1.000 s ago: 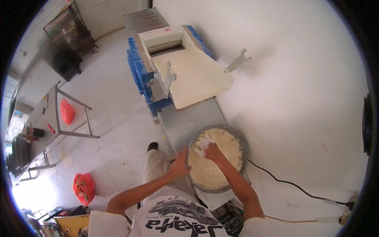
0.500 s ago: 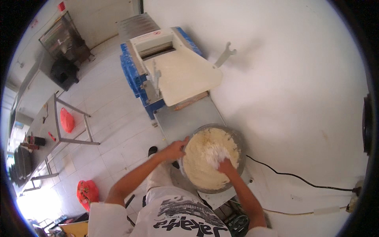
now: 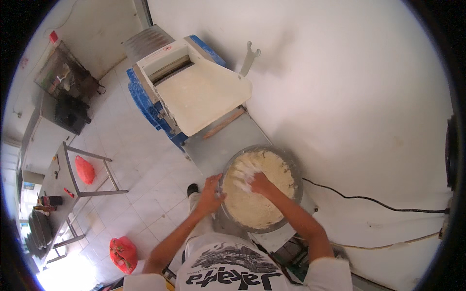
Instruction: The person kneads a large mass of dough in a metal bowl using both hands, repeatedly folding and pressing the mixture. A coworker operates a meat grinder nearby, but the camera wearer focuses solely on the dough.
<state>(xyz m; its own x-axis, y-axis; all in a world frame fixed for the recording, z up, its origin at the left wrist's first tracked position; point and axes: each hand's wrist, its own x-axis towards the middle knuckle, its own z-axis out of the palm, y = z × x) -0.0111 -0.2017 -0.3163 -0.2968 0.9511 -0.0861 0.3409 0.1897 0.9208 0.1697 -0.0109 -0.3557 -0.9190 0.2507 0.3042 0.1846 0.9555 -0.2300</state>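
Observation:
A large round metal bowl [image 3: 297, 194] holds a pale yellowish, crumbly flour mixture [image 3: 262, 213]. My left hand [image 3: 211, 195] grips the bowl's left rim, with the thumb and fingers at the edge. Inside the bowl, my right hand [image 3: 248, 179] rests in the far left part of the mixture. Its fingers are coated white and stretched apart, and their tips are partly sunk in the flour. No tool shows in either hand.
Beyond the bowl, a blue and white dough-rolling machine [image 3: 194, 92] stands by the wall, with a wooden rolling pin [image 3: 224, 123] under its chute. A black cable [image 3: 369, 204] runs along the right wall. Left are a metal table [image 3: 68, 174] and red plastic bags [image 3: 123, 253] on the floor.
My right hand has moved from the bowl's right-middle to its far left part, its fingers spreading. My left hand stays at the left rim, slightly lower along it. The view has shifted.

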